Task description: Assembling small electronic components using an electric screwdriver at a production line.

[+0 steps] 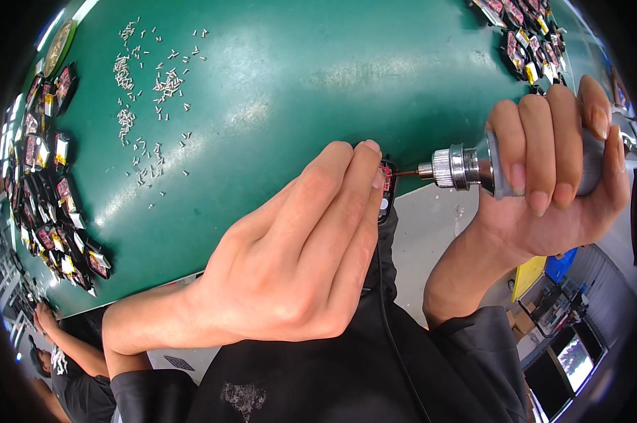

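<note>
My right hand [544,151] is wrapped round a grey electric screwdriver [484,168] with a silver collar, held level. Its thin bit points left and meets a small black housing [387,190] with a red circuit board inside. The housing is tilted up near the table's front edge. My left hand [297,247] grips it from the left, fingertips at its upper end. The fingers hide much of the housing, and any screw under the bit is too small to make out.
Many loose small screws [169,83] lie scattered on the green table [283,92]. Several similar black housings [40,183] are heaped along the left edge, more [533,49] at the far right. A black cable [385,303] hangs down before me. Another person [78,366] sits at lower left.
</note>
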The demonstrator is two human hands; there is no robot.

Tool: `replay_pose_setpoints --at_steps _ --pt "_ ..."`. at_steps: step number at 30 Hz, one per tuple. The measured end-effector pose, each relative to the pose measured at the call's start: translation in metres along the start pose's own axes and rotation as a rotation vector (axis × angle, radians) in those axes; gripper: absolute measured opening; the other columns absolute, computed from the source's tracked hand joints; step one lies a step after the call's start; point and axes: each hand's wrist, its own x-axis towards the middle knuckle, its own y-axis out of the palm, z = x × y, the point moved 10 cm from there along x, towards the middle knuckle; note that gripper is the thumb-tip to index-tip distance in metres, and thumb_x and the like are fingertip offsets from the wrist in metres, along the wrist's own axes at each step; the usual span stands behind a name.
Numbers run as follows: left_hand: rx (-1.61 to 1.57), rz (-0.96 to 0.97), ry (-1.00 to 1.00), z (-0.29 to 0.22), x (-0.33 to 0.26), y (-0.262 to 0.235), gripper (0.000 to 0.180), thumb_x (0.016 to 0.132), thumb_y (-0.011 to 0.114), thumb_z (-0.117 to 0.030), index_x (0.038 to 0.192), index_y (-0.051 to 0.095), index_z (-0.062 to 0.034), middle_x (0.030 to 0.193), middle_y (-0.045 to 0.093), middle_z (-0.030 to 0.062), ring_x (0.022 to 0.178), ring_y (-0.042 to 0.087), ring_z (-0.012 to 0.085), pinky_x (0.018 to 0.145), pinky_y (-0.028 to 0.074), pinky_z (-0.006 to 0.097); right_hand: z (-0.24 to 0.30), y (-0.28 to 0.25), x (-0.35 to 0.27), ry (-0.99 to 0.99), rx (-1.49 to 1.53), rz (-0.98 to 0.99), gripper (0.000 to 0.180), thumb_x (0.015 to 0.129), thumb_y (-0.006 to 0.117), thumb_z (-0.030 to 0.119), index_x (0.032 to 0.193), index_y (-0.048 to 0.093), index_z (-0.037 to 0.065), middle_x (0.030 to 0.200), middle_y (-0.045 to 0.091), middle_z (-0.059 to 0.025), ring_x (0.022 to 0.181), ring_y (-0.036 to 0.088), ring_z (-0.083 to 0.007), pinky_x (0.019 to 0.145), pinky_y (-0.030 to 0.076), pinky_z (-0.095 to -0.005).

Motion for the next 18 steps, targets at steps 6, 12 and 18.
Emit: replay_pose_setpoints --at_steps 6,12,18 --pt "0.042 -0.004 0.051 -0.003 0.000 0.001 0.036 0.055 0.065 0.003 0.088 0.060 0.0175 0.092 0.063 0.0257 0.080 0.062 0.0336 0.061 0.055 0.034 0.001 0.022 0.001 0.008 -0.083 0.139 0.012 0.090 0.043 0.018 0.089 0.045 0.006 0.050 0.041 0.0018 0.042 0.040 -0.0102 0.052 0.037 -0.0262" --pt "0.028 -0.013 0.063 -0.005 0.000 0.003 0.033 0.057 0.065 0.008 0.088 0.059 0.0180 0.093 0.062 0.0274 0.083 0.061 0.0358 0.062 0.055 0.037 -0.003 0.034 0.000 0.047 -0.160 0.200 0.015 0.093 0.039 0.021 0.086 0.043 0.009 0.051 0.041 0.0022 0.043 0.040 -0.0091 0.053 0.040 -0.0272" --pt "-0.010 0.049 0.014 -0.007 0.000 0.002 0.035 0.057 0.065 0.007 0.090 0.059 0.0174 0.099 0.060 0.0268 0.088 0.059 0.0357 0.063 0.055 0.038 -0.002 0.040 -0.004 -0.017 -0.147 0.230 0.016 0.094 0.038 0.023 0.087 0.043 0.009 0.052 0.040 0.0025 0.041 0.037 -0.0090 0.052 0.039 -0.0265"
